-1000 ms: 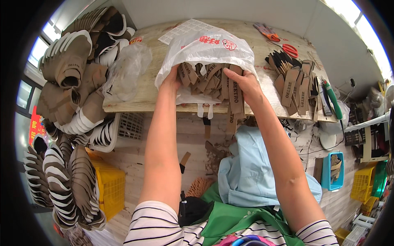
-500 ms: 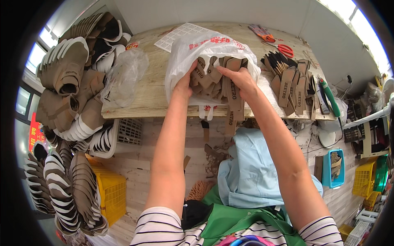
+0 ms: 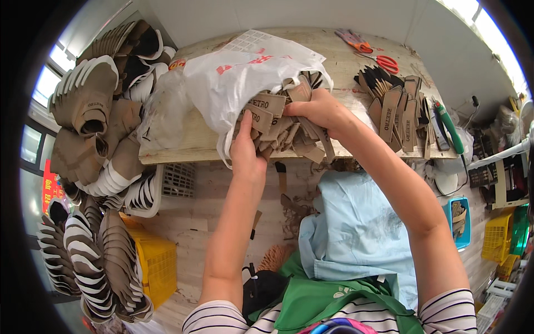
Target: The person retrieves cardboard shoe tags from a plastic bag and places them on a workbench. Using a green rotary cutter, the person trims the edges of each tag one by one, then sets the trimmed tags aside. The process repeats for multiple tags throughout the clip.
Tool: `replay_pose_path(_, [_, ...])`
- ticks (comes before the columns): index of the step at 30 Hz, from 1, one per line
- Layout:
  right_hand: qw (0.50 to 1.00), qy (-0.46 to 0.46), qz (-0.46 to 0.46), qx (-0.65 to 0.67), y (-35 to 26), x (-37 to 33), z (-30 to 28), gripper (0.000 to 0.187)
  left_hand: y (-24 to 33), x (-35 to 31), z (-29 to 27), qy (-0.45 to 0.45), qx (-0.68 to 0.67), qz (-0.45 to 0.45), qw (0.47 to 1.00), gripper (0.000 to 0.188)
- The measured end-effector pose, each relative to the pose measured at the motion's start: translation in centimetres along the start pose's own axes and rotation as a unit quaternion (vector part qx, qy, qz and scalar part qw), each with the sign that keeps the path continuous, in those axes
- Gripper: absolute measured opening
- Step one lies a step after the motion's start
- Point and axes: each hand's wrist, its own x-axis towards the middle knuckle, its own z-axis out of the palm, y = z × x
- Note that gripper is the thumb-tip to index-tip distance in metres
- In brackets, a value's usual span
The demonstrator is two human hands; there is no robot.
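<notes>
**Left hand [image 3: 247, 155] and right hand [image 3: 322, 114] among brown strips [image 3: 267, 125]**

The left hand grips a bunch of the strips from the near side: its thumb lies upward along them, and its other fingers go underneath, where they are partly hidden. The right hand is bent over the strips from the other side, with its thumb stretched inward across them. Its other fingertips are hidden, so I cannot tell if they pinch something.

The brown strips, which carry dark printing, lie in a loose heap at the mouth of a white plastic bag [image 3: 222, 80]. Some of them point out over the front edge of the table [image 3: 345, 72]. The bag lies on its side, and behind it a white grid sheet [image 3: 248, 40] is partly covered.

To the left, a crumpled clear bag [image 3: 164, 117] rests on the table. To the right, there is a second pile of strips [image 3: 396, 114], and just beside it a tool with a green handle [image 3: 449, 129]. Farther back lie the scissors [image 3: 386, 63] with red handles.

Beyond the table's left end, brown and white shoe parts [image 3: 83, 100] are stacked high, near a yellow basket [image 3: 158, 267]. A light blue cloth [image 3: 361, 222] hangs below the table's front edge.
</notes>
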Motion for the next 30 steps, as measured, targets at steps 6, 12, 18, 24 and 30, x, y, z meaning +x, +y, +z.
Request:
replay_pose_path(6, [0.999, -0.025, 0.033, -0.019, -3.2, -3.3, -0.4, 0.04, 2.8, -4.2, 1.3, 0.011, 0.071, 0.009, 0.997, 0.048])
replay_pose_path(12, [0.997, 0.004, -0.001, -0.072, 4.9, -12.3, -0.4, 0.046, -1.8, -11.9, -4.6, -0.017, 0.091, -0.007, 0.996, 0.047])
replay_pose_path(18, [0.998, 0.035, 0.044, -0.029, 2.5, -21.6, -2.1, 0.052, -2.1, -18.6, -4.5, -0.085, 0.149, -0.038, 0.984, 0.051])
replay_pose_path(24, [0.977, 0.195, -0.015, -0.083, 1.1, -28.1, -4.7, 0.056, -3.6, -21.1, -1.1, -0.189, 0.125, -0.03, 0.974, 0.072])
replay_pose_path(30, [0.928, 0.316, -0.15, -0.125, -0.3, -23.0, -11.3, 0.045, -8.0, -14.3, 8.7, -0.287, 0.056, 0.066, 0.954, 0.074])
